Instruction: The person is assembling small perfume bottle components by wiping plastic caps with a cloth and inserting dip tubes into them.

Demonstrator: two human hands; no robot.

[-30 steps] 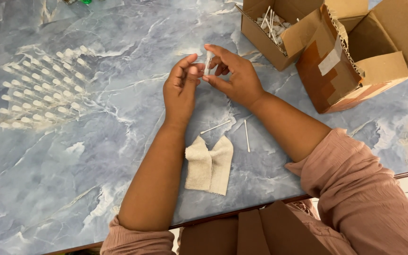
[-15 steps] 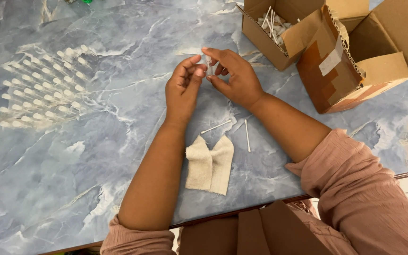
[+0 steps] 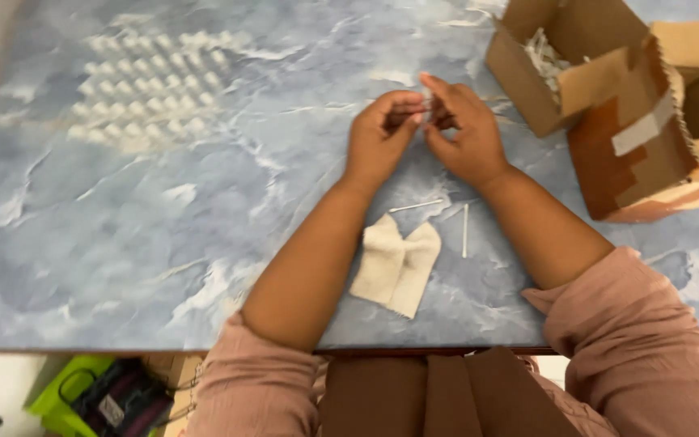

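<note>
The person is pinching a small pale piece (image 3: 425, 103) between both sets of fingertips, above the far middle of the table (image 3: 163, 243). The left hand (image 3: 379, 139) is curling its fingers closed on the piece; the right hand (image 3: 464, 129) is gripping it from the other side. The piece is too small and blurred to identify. The step in hand appears to be fine fingertip work, and any further handling calls for a steady two-handed pinch.

Two thin white sticks (image 3: 438, 217) and a folded beige cloth (image 3: 396, 264) are lying near the wrists. Rows of small white pieces (image 3: 151, 85) are lying at far left. Open cardboard boxes (image 3: 608, 97) are standing at right. The tabletop is blue marbled; a green bag (image 3: 66, 388) is sitting below its near edge.
</note>
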